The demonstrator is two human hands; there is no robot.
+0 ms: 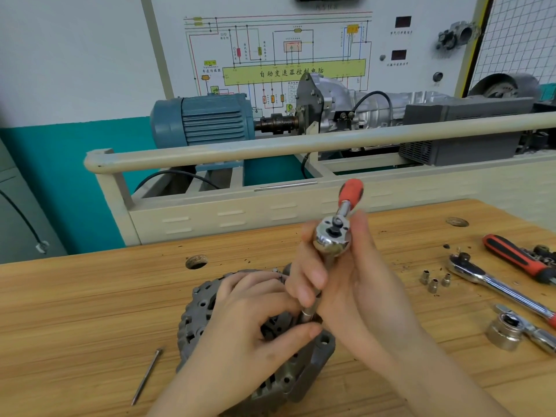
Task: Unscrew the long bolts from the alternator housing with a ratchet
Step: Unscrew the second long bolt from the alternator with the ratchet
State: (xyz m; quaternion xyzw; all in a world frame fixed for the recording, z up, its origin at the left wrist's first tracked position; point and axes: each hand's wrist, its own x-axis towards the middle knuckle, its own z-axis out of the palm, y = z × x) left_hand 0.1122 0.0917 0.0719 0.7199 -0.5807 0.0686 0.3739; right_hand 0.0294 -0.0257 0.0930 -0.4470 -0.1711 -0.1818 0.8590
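Alternator: the grey cast-metal alternator housing (198, 320) lies on the wooden tabletop (75, 311) close to its near edge, about midway along it, largely covered by both hands.
Left hand: the left hand (246, 320) rests on top of the housing, fingers bent over the casting and the thumb reaching towards the foot of the extension bar; it grips the housing.
Right hand: the right hand (346, 281) is wrapped round the chrome ratchet with the orange handle (334, 233), fingers curled about the head and the extension bar below it.
Ratchet: its head stands above the housing, the orange handle tilting up and away towards the far edge; the slim extension bar (308, 313) runs down from the head to the housing's right side, where its tip is hidden between the hands.
Loose bolt: one long thin dark bolt (146, 376) lies on the tabletop left of the housing, near the near edge, apart from it.
Right side of the tabletop: three small silver sockets (433, 281) stand in a cluster; just beside them lies a second, longer chrome ratchet (493, 284), with a red-and-black handled tool (517, 257) beyond it by the right edge.
Near the right edge: a large silver socket on a short chrome ratchet (508, 331).
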